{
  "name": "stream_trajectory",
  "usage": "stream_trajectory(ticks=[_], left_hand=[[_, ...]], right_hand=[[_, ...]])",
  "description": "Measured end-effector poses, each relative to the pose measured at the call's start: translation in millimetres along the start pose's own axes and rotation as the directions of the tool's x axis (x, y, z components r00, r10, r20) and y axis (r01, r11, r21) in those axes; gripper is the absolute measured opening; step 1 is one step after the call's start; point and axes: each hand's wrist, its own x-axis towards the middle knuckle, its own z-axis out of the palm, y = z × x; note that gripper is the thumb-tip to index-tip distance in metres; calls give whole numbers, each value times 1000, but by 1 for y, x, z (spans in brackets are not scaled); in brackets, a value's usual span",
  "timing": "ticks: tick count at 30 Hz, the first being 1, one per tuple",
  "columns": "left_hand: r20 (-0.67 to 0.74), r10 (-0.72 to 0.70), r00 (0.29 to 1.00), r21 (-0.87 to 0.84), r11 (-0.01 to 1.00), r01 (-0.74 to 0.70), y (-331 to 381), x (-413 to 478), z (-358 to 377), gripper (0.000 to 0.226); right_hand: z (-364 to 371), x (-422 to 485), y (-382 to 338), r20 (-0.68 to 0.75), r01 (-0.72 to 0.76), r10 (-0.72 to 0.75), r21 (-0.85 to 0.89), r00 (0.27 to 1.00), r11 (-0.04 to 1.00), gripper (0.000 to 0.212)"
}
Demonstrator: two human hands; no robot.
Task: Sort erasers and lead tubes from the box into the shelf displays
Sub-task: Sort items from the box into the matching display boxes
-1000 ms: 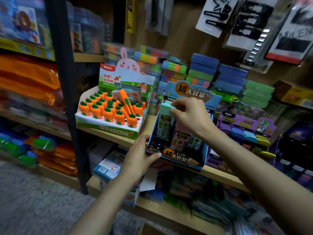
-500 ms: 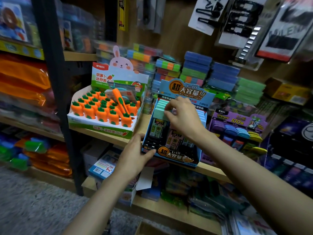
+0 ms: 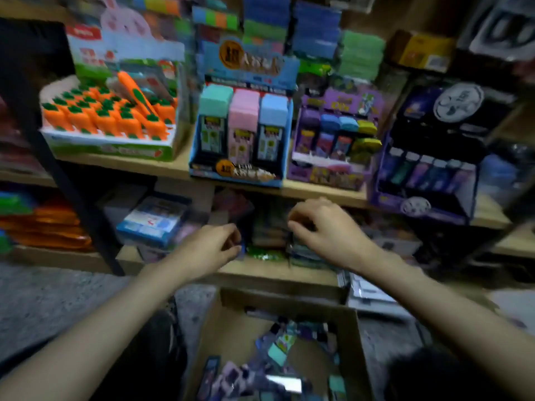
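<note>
The cardboard box sits on the floor, closest of all, with small packs jumbled inside; they are too blurry to name. Above it, the left hand and right hand float apart in front of the lower shelf. Their fingers are bent loosely and nothing shows in them. Farther back, on the upper shelf, a blue display holds a green eraser, a pink eraser and a blue eraser side by side. Orange carrots stand to its left.

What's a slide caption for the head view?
Left hand and right hand hover between the blue eraser display and the cardboard box.
</note>
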Motion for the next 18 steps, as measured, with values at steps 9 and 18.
stream_trajectory(ticks=[9,18], left_hand=[[303,-223,926,-360,873,328,-7,-56,217,29],[406,-366,837,76,927,368,-55,-108,294,70]], right_hand=[[149,-150,90,396,-551,475,99,786,829,17],[262,-228,113,710,-626,425,28,561,779,59]])
